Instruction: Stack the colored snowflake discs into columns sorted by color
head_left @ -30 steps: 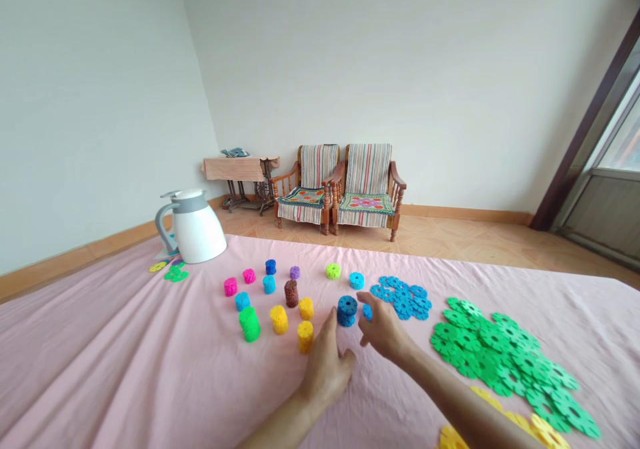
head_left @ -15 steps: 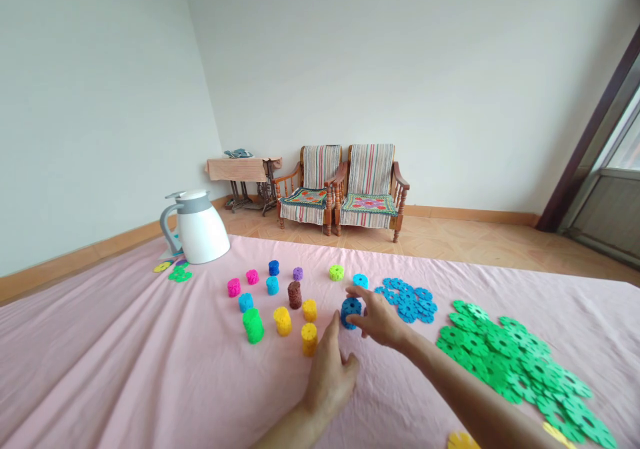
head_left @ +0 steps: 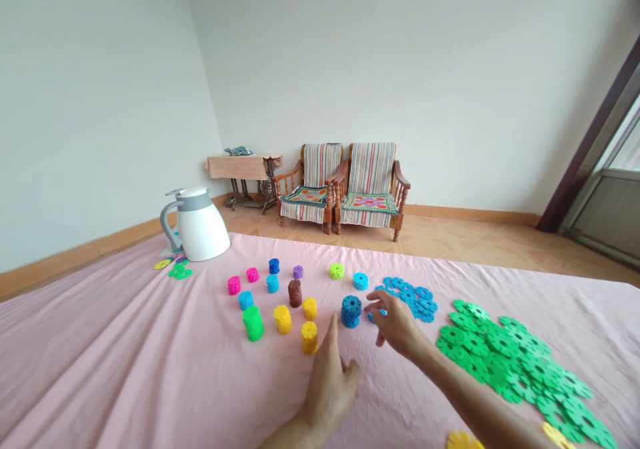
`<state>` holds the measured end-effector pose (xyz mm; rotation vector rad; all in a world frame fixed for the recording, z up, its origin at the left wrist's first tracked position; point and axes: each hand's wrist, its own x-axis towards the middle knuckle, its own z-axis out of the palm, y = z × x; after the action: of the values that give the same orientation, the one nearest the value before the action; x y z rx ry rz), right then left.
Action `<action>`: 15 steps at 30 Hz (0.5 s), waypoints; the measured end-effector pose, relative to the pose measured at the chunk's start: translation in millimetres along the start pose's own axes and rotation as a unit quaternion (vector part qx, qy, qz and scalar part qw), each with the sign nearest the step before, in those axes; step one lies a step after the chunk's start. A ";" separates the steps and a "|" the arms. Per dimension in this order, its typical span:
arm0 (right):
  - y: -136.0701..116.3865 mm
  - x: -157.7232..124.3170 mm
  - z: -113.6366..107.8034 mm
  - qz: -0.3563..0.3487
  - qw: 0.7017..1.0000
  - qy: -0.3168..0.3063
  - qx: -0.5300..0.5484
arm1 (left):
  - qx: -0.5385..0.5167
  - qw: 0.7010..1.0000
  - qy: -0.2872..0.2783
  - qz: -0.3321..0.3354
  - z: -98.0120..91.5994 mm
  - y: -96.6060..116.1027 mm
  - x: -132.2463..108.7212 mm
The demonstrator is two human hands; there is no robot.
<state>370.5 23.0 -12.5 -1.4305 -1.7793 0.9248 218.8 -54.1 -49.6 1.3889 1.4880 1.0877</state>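
Observation:
A short stack of blue flower-shaped discs (head_left: 351, 311) stands upright on the pink cloth. My left hand (head_left: 329, 375) rests just on the near left side of it, fingers stretched out and thumb apart, holding nothing. To the right of the stack, my right hand (head_left: 397, 322) hovers with spread, bent fingers. A single blue disc (head_left: 377, 316) shows under those fingers, partly hidden by them; I see no grip on it. Beyond that hand lies a loose pile of blue discs (head_left: 410, 297).
Green discs (head_left: 500, 349) spread over the cloth's right side. Several small stacks stand to the left, among them a green stack (head_left: 253, 323), a brown stack (head_left: 295, 293) and a yellow stack (head_left: 309, 337). A white jug (head_left: 203, 229) stands at the far left; two chairs (head_left: 371, 185) are beyond.
My right hand has left the blue stack and moved right, uncovering the stack and a loose blue disc beside it. The left hand has stayed almost in place.

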 end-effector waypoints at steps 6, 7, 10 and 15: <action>8.8 -12.1 14.6 0.037 0.999 -0.025 0.028 | 0.001 1.000 -0.005 0.011 -0.4 5.0 -0.7; 7.8 -12.6 16.4 0.039 0.998 -0.028 0.030 | -0.003 1.000 -0.008 0.013 -0.5 5.7 -0.5; 3.9 -12.8 19.3 0.045 0.998 -0.038 0.035 | -0.008 1.000 -0.016 0.014 -0.6 6.4 -0.2; -1.7 -14.8 21.5 0.045 0.997 -0.051 0.032 | -0.012 0.999 -0.025 0.029 -0.7 5.0 0.0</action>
<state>354.1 5.7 -23.5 -1.4558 -1.7546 1.1084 219.6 -54.1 -44.6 1.4412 1.4032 1.0959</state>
